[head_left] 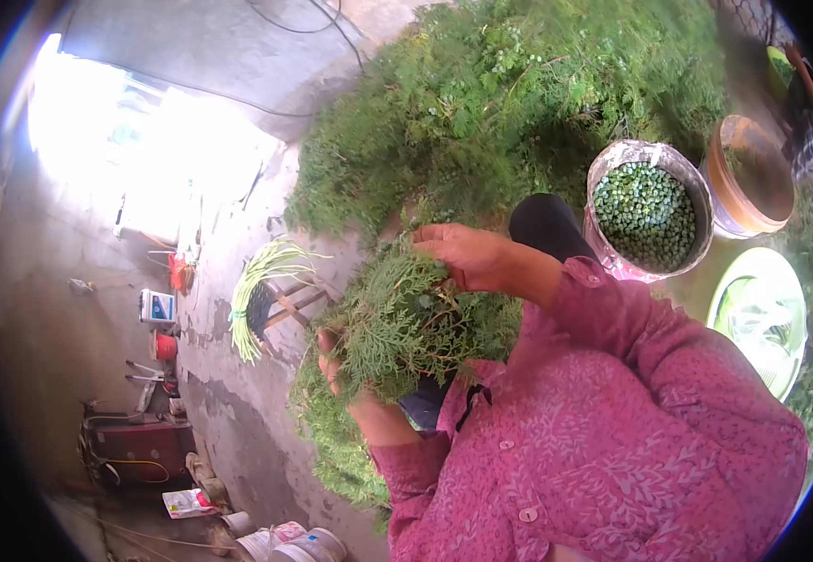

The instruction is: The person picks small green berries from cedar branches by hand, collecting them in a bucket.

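Observation:
A leafy green conifer branch (397, 323) with flat scaly sprays lies across my lap, between my two hands. My left hand (329, 361) is curled round its outer side, partly covered by foliage. At the upper edge of the branch, my right hand (467, 255) is closed, fingertips pinched together among the sprays; what is between them is too small to make out. Beside my right forearm stands a bucket (598, 201) filled with small round green cones (645, 215).
A large heap of conifer branches (509, 103) lies beyond my hands. At right are a second tub (720, 183) and a pale green basin (785, 370). A stool (289, 307) with a bundle of long green stalks (252, 300) stands at left; buckets (308, 548) sit at the bottom.

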Action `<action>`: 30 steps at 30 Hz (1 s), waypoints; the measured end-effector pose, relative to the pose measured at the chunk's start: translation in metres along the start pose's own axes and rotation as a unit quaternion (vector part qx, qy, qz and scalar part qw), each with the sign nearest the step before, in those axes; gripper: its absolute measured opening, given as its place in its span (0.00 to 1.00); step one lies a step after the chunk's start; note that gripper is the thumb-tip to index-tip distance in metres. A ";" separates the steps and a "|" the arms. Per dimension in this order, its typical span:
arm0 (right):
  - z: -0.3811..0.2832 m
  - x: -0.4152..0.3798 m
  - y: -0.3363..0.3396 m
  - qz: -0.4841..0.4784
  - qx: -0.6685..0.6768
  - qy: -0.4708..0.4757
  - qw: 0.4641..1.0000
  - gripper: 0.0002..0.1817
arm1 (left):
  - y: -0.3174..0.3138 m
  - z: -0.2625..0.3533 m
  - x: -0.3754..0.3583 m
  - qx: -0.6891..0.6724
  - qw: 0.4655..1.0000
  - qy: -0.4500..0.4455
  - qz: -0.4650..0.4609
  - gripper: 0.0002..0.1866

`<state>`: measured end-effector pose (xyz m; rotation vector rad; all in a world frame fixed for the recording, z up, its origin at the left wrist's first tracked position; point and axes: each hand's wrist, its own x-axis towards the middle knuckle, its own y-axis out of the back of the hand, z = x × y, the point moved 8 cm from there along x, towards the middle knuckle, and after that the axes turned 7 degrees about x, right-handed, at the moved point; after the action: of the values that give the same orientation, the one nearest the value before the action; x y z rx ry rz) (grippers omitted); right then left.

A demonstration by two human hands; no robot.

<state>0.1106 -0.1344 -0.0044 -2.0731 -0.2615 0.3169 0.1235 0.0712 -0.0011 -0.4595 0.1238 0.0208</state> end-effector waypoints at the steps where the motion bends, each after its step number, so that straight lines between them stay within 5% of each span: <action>1: 0.002 0.003 0.003 0.002 -0.007 -0.001 1.000 0.12 | -0.004 0.002 -0.003 -0.001 1.000 -0.001 0.013 0.20; 6: 0.011 -0.006 0.011 0.019 -0.046 -0.037 0.998 0.08 | -0.004 0.007 -0.005 0.035 0.999 -0.023 0.015 0.21; 12: -0.011 -0.040 0.015 0.006 -0.070 -0.051 0.996 0.13 | 0.018 0.014 0.011 -0.119 0.984 0.071 0.108 0.24; 25: 0.026 -0.003 -0.010 -0.028 -0.127 -0.034 0.991 0.19 | 0.049 0.004 0.024 -0.088 0.996 0.002 0.021 0.24; 30: 0.026 -0.007 -0.007 -0.008 -0.328 -0.030 0.944 0.20 | 0.046 0.013 0.021 -0.055 0.998 -0.020 -0.029 0.24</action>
<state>0.0950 -0.1122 -0.0097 -2.7183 -0.4687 0.3107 0.1432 0.1176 -0.0123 -0.5713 0.0694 -0.0206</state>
